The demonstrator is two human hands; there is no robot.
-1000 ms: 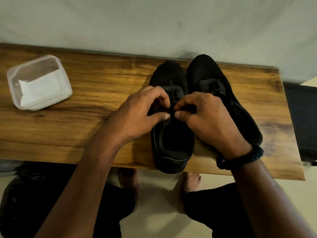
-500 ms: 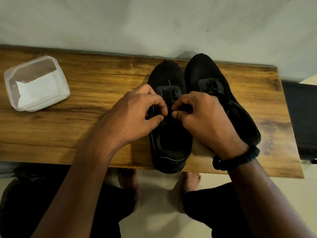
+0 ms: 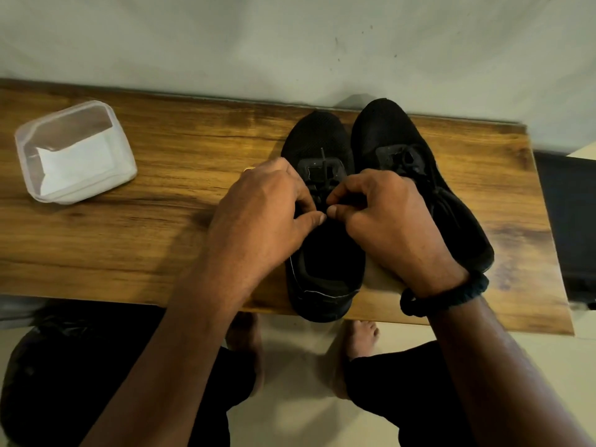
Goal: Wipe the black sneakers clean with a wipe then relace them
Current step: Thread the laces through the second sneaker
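Observation:
Two black sneakers stand side by side on the wooden table (image 3: 180, 175), toes toward the wall. The left sneaker (image 3: 317, 137) has its heel at the table's front edge. The right sneaker (image 3: 390, 130) angles off to the right. My left hand (image 3: 264, 211) and my right hand (image 3: 387, 217) meet over the left sneaker's tongue, fingers curled, each pinching the black lace (image 3: 322, 175) between thumb and forefinger. A short lace end sticks up near the front eyelets. The hands hide most of the lacing.
A clear plastic tub (image 3: 64, 124) holding white wipes (image 3: 77, 162) sits at the table's left. The wall runs right behind the table. A dark object (image 3: 571, 221) stands beyond the table's right end. My bare feet and knees are below the front edge.
Both hands stay at the left sneaker's lace; the thumbs have drawn closer together and the fingers shifted slightly. The sneakers and tub have not moved.

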